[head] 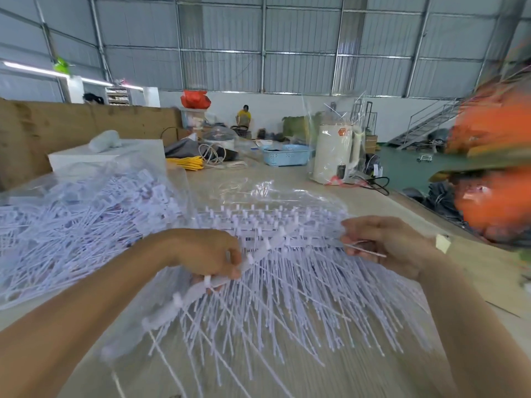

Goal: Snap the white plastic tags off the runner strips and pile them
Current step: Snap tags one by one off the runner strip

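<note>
A pale wooden table (359,193) is filling the lower 2 thirds of the frame, and a wide heap of white tags (71,222), mostly lying under or inside clear plastic film, is spreading across the middle left. Judging by its size, much of the work is already done, though I cannot tell which of those pieces are loose.

In the centre, a bundle of runner strips (275,239) is running left to right between the 2 hands, its long axis lying across the frame, with the thin tag tails (287,305) fanning down toward the bottom edge and the small heads standing up along the top.

The left hand (212,254) is gripping the left end of the strips, fingers curled around several tag heads at lower centre. The right hand (385,242) is pinching the right end, a single thin tail sticking out past its fingers. Both are touching the bundle, so neither is nearer; the heap is lying to the left, just beside the left forearm, so the left hand looks better placed to carry freed tags over.

The coming snap probably depends on bending the tags across that left-to-right runner axis.

Farther back, a white kettle (336,150) wrapped in film and a blue basket (287,156) are sitting at upper centre.
</note>
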